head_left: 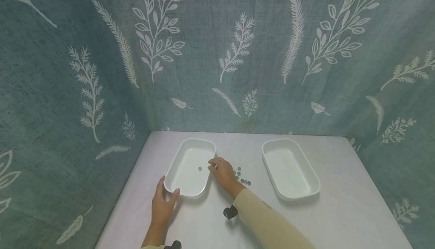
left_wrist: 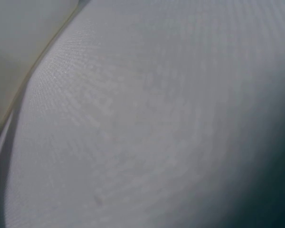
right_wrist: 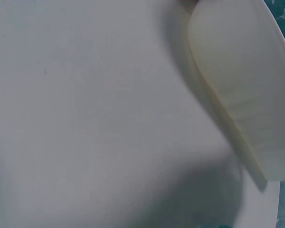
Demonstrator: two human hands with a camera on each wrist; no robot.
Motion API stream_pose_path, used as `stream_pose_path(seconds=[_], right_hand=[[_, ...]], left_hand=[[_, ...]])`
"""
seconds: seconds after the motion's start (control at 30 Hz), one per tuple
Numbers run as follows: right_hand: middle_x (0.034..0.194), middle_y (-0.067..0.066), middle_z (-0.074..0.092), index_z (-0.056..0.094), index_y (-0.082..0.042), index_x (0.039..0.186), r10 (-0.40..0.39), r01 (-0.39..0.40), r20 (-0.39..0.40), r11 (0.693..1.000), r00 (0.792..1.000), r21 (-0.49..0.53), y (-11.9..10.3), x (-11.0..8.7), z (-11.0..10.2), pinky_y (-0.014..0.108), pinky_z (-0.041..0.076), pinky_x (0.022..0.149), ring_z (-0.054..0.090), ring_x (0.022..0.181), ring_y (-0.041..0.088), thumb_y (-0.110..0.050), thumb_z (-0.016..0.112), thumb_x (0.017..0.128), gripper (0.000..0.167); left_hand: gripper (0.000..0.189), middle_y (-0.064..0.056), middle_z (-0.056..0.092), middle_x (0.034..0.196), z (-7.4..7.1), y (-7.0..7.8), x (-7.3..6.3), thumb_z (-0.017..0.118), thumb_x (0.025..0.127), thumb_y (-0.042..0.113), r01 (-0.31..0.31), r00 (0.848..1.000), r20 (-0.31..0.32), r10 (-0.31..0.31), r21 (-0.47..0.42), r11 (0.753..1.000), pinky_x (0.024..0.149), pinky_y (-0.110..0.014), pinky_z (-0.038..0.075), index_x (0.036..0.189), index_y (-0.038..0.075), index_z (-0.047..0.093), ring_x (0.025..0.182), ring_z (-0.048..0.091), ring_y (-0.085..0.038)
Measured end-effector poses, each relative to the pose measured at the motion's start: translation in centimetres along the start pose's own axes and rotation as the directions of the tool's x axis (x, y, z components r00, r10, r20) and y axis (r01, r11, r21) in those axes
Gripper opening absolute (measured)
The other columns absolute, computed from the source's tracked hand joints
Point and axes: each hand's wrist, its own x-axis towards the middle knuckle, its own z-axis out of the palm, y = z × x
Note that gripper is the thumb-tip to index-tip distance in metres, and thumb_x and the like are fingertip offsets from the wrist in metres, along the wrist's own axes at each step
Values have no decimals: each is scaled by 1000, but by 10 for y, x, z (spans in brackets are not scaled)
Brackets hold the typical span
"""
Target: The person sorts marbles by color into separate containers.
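Note:
A white rectangular tray (head_left: 190,193) sits at the left of the table. My left hand (head_left: 162,205) holds its near left corner, thumb and fingers spread along the two sides. Inside the tray is one greenish glass marble (head_left: 199,169). My right hand (head_left: 222,171) is at the tray's right rim, fingertips bent over the edge close to that marble, nothing visible between them. Just right of this hand, several glass marbles (head_left: 239,173) lie on the table, partly hidden by it. The right wrist view shows the tray's outer wall (right_wrist: 242,80).
A second white tray (head_left: 289,198) stands to the right of the marbles. Both trays rest on a white-covered table (head_left: 340,218). A green-blue leaf-patterned cloth (head_left: 210,52) hangs behind the table and along its sides.

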Motion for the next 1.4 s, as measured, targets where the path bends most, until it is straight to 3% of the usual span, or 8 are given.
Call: stream_pose_path(seconds=[0.17,0.43,0.7,0.9,1.2,1.4], right_hand=[[100,-8,63,66,-13,118,-52,51,-14,999,999,-12,10,0,-4,28,52,77,57,84,9,-23,57,98,24],[100,-9,62,65,-14,120,-34,34,-13,999,999,-30,30,-13,-15,27,51,74,54,80,7,-25,58,99,25],[101,-6,64,67,-13,118,47,-37,-118,996,992,83,52,-31,-25,27,52,74,57,83,7,-25,61,97,26],[100,-11,63,66,-18,119,126,-102,-162,984,979,146,70,-42,-41,28,51,74,56,84,8,-29,58,98,25],[102,-9,63,63,-17,122,186,-171,-174,981,967,94,95,-59,-56,31,51,80,57,87,8,-29,55,99,27],[107,-4,64,63,-18,122,229,-224,-161,973,960,51,109,-66,-56,39,51,90,59,97,14,-34,53,99,30]], left_hand=[[85,-11,30,156,-3,1,0,70,88,41,0,1000,-1,0,-6,1000,115,-55,18,154,14,24,143,24,-34],[85,-10,29,157,-7,-3,1,70,89,41,15,1000,-1,-15,-14,1000,115,-55,16,154,15,23,143,23,-33],[86,-11,29,157,-9,-5,2,71,88,40,26,1000,-6,-26,2,1000,114,-58,16,155,18,22,143,23,-34],[86,-10,30,156,-4,-8,4,70,88,42,9,1000,0,-9,-10,1000,114,-58,17,155,19,22,143,24,-34],[84,-9,32,155,1,-4,2,71,88,41,-22,1000,-16,22,-12,1000,114,-57,18,154,17,25,142,26,-34],[84,-8,31,156,1,-2,1,70,88,42,-28,999,-16,28,-5,1000,114,-57,19,154,16,25,142,26,-34]])
